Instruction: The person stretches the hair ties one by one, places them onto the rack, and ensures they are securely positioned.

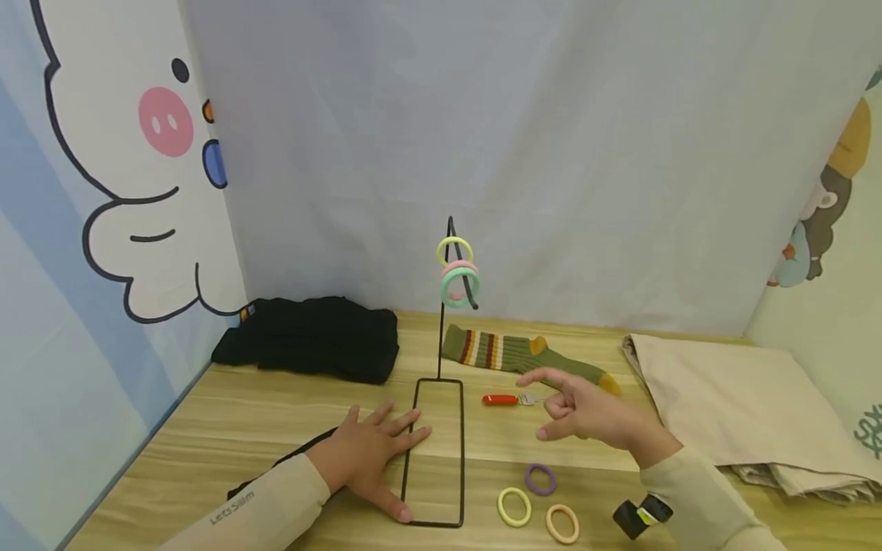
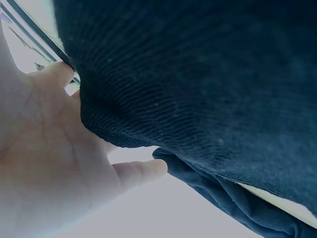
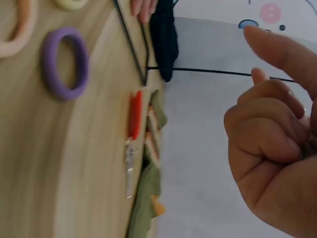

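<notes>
So the left hand (image 1: 375, 451) was lying flat on the wooden counter (image 1: 227, 413), fingers spread and straight, pressing down on the near-left side of the black wire stand (image 1: 436, 451), right on the rectangular base frame. It wasn't gripping anything, just holding the base down with the palm and fingertips.

The right hand (image 1: 592, 417) hovered above the counter just right of the stand, holding nothing. Its index finger stuck out toward the stand while the other fingers were loosely curled in; the right wrist view showed the same thing.

The stand's upright rod carried three hair ties up near its top: a yellow ring (image 1: 454, 249) highest, a pink ring (image 1: 458, 269) under it, and a green ring (image 1: 459, 289) lowest, all hanging on the angled hook.

Three more ties were lying loose on the counter in front of the right hand: a purple ring (image 1: 540, 480), a pale yellow ring (image 1: 514, 506) and a peach ring (image 1: 562, 523), all close together but not touching the stand.

Also on the counter: a red-handled clip (image 1: 506, 399) just beyond the right hand, a striped green sock (image 1: 510, 352) behind that, a black cloth (image 1: 310, 337) at the back left and a folded beige cloth (image 1: 723, 398) on the right.
</notes>
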`<action>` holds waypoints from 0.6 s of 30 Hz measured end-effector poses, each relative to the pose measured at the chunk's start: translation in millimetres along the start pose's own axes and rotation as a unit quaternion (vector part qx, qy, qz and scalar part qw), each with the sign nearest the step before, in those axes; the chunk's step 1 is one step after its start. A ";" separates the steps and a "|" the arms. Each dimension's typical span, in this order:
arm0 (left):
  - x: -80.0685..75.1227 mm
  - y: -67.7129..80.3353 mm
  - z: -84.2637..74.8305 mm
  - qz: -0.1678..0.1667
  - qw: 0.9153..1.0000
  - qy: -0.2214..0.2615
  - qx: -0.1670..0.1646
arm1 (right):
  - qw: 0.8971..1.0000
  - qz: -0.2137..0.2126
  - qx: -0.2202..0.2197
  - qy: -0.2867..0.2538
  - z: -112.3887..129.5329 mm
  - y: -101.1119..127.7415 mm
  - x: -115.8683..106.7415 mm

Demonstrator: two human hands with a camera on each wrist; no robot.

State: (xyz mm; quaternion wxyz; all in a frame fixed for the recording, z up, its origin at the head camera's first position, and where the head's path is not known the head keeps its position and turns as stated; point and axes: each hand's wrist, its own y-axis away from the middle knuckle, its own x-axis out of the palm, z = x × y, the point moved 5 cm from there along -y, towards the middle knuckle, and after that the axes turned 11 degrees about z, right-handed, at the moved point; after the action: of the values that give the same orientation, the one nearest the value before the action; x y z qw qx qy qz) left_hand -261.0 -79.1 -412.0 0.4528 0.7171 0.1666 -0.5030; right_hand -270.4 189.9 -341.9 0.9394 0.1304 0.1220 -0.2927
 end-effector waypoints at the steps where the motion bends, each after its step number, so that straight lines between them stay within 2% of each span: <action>1: 0.0 0.1 -0.2 -0.001 1.000 0.001 0.002 | 1.000 0.021 0.011 -0.011 -9.6 1.2 2.7; 4: -0.2 0.6 -1.4 -0.003 1.000 0.007 0.007 | 0.997 0.055 0.053 -0.015 -34.1 5.7 10.0; 8: -0.9 1.6 -2.1 -0.004 1.000 0.011 0.009 | 0.993 0.069 0.092 -0.007 -54.6 9.0 17.4; 14: -2.4 3.0 -1.1 -0.003 1.000 0.010 0.004 | 0.990 0.083 0.117 -0.008 -67.5 7.6 24.7; 18: -1.7 3.3 -0.5 -0.001 1.000 0.011 0.004 | 0.988 0.076 0.131 0.011 -71.6 5.5 27.1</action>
State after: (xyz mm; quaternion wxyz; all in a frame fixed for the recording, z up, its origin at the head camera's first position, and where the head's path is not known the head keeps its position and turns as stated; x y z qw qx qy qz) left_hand -259.1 -80.1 -408.9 0.4481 0.7239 0.1701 -0.4962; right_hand -256.4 202.9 -416.2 0.9324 0.2644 0.0831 -0.2322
